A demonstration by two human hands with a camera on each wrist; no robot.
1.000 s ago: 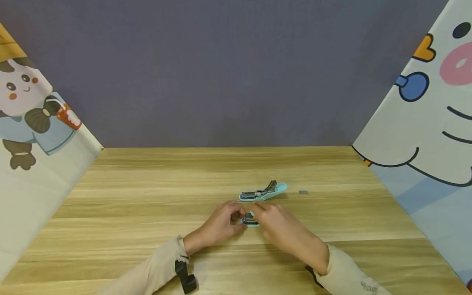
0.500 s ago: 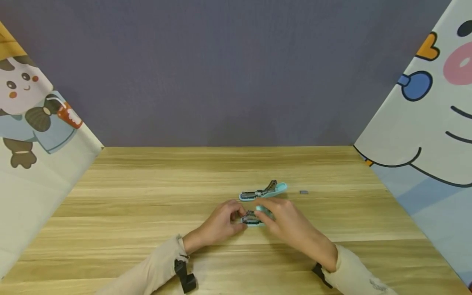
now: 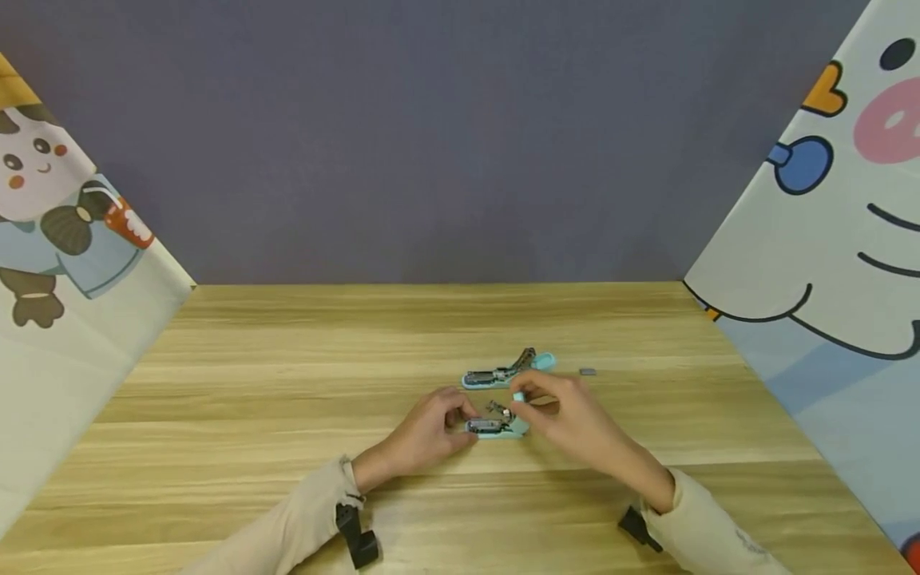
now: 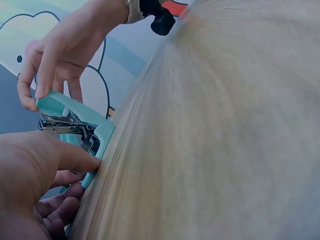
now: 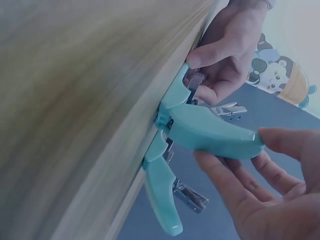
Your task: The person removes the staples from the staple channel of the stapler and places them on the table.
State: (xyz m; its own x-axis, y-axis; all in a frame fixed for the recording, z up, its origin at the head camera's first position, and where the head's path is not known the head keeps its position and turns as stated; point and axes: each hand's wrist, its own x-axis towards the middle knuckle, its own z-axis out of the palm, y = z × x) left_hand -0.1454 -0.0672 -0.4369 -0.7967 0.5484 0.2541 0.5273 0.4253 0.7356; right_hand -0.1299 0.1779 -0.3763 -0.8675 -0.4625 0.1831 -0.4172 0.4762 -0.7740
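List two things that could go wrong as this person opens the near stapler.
1. The right hand lifts the near stapler's teal lid by its tip only; it might slip and snap shut on the left hand's fingers at the metal magazine.
2. The far stapler lies close behind and could get knocked.

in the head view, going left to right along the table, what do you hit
left hand → near teal stapler, held open by both hands → right hand → small grey staple strip. The second open stapler lies behind the first, overlapping it in this order.
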